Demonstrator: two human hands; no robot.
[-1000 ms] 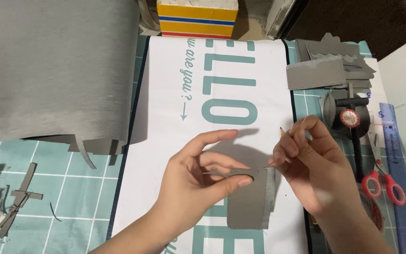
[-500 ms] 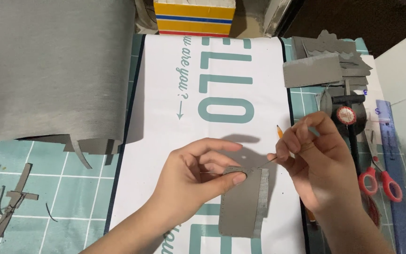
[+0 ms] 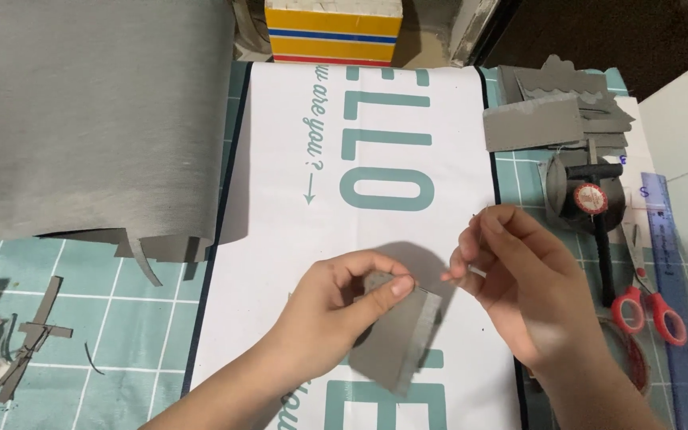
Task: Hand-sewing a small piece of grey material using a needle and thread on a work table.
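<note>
My left hand (image 3: pixel 336 314) pinches the top edge of a small folded piece of grey fabric (image 3: pixel 398 338), held just above a white sheet with teal lettering (image 3: pixel 376 159). My right hand (image 3: pixel 519 279) is next to it on the right, fingertips pinched on a thin needle-like thing (image 3: pixel 457 272) close to the fabric's upper right corner. Whether a thread runs from it I cannot tell. The two hands nearly touch over the lower middle of the sheet.
A large grey fabric sheet (image 3: pixel 89 119) covers the upper left. Grey scraps (image 3: pixel 17 342) lie on the teal cutting mat (image 3: pixel 121 318). Cut grey pieces (image 3: pixel 551 111), a dark tool with a red-and-white round label (image 3: pixel 591 197), red-handled scissors (image 3: pixel 650 299), a blue ruler (image 3: pixel 670 263) and a yellow striped box (image 3: pixel 332 32) surround the sheet.
The view has shifted, so both hands sit lower in frame. My left hand has turned the grey piece and closed its fingers over the top edge; my right hand stays pinched beside it.
</note>
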